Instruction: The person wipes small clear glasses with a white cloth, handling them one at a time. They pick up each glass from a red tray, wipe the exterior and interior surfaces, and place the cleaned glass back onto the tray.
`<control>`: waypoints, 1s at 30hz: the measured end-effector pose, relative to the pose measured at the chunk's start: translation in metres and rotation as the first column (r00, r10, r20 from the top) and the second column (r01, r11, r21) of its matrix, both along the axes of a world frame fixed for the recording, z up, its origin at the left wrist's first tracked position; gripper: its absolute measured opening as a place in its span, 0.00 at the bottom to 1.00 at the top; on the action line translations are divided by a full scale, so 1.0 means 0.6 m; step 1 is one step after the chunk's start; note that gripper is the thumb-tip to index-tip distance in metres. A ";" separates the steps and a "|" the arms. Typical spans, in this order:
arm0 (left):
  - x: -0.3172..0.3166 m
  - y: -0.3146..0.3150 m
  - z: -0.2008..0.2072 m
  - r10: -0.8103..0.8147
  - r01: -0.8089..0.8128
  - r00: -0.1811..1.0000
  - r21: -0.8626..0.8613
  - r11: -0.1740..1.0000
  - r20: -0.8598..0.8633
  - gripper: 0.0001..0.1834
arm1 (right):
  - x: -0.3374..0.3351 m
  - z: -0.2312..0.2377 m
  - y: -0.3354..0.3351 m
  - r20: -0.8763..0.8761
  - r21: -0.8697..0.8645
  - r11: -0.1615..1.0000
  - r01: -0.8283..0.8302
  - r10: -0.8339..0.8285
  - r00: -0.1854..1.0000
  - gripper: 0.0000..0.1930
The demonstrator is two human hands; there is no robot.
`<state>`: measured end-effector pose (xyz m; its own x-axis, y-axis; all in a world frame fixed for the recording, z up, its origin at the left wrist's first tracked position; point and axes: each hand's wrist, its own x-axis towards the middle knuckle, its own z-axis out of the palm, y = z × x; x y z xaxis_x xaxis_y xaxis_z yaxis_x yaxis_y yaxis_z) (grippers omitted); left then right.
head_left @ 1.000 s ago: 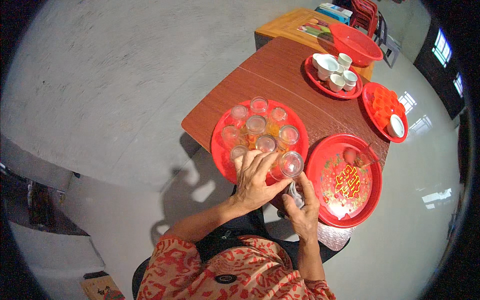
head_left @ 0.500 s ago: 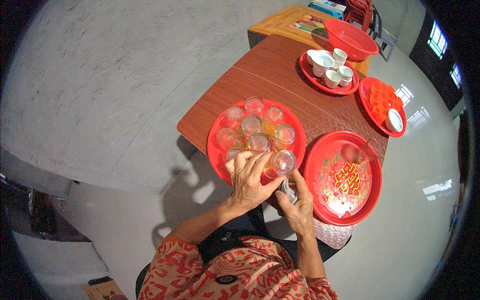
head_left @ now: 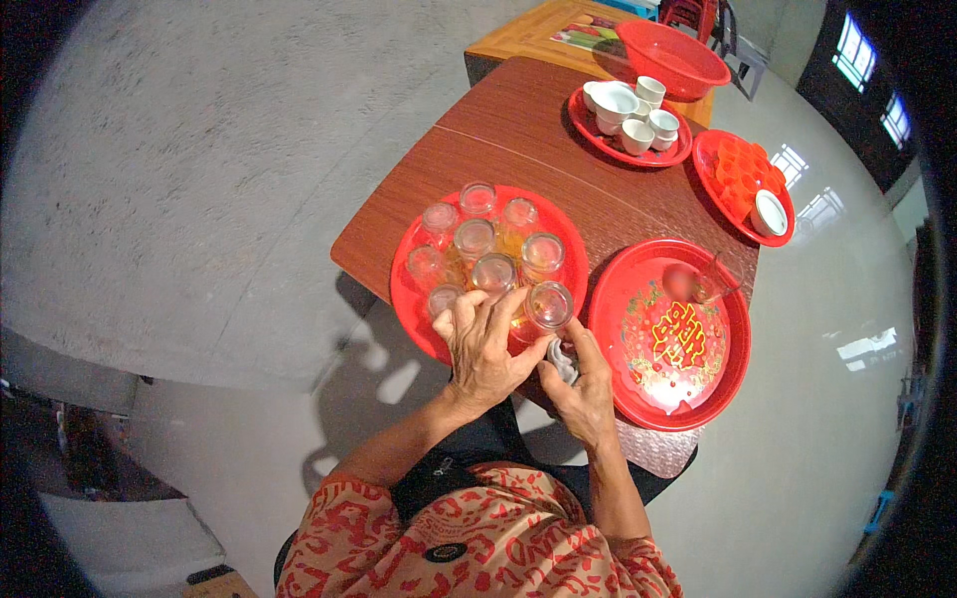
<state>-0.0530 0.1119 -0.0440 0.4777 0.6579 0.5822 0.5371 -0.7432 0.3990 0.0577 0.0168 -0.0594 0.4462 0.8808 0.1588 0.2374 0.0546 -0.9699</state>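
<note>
At the near edge of a red round tray (head_left: 404,304), a clear drinking glass (head_left: 548,302) stands bottom up. My left hand (head_left: 483,347) is closed around its near left side, thumb and fingers bent, partly covering it. Pinched in my right hand (head_left: 583,389) is a crumpled pale cloth (head_left: 563,361), while that hand's index finger reaches the glass's near right side. Several more upturned glasses (head_left: 494,271) crowd the same tray just beyond my left hand. Where exactly my left fingertips touch the glass is hidden.
Right of my hands, a deeper red tray (head_left: 740,364) with yellow decoration holds a clear glass (head_left: 716,284) lying tilted. Farther back are a plate of white cups (head_left: 638,138), a plate of orange cups (head_left: 743,179) with one white cup, and a red basin (head_left: 673,60). The brown table (head_left: 478,130) has a corner at left.
The whole scene has shifted slightly left and up in view. My hands stay at the same glass, with the cloth still in my right hand.
</note>
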 end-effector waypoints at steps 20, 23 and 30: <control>-0.008 0.004 -0.001 0.098 -0.087 0.983 0.076 0.993 -0.154 0.34 | -0.011 -0.008 0.024 0.185 -0.024 0.997 0.079 -0.073 0.980 0.31; -0.019 0.005 0.004 0.092 -0.076 0.975 0.084 0.994 -0.205 0.35 | -0.018 -0.016 0.031 0.269 -0.009 0.992 0.124 -0.117 0.956 0.32; -0.031 0.008 0.003 0.083 -0.063 0.976 0.104 0.993 -0.203 0.32 | -0.024 -0.031 0.034 0.375 0.010 0.986 0.167 -0.159 0.914 0.34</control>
<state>-0.0717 0.1166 -0.0425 0.5471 0.6414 0.5379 0.6548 -0.7282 0.2023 0.0435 0.0370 -0.0781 0.4960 0.8060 0.3230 0.5856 -0.0359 -0.8098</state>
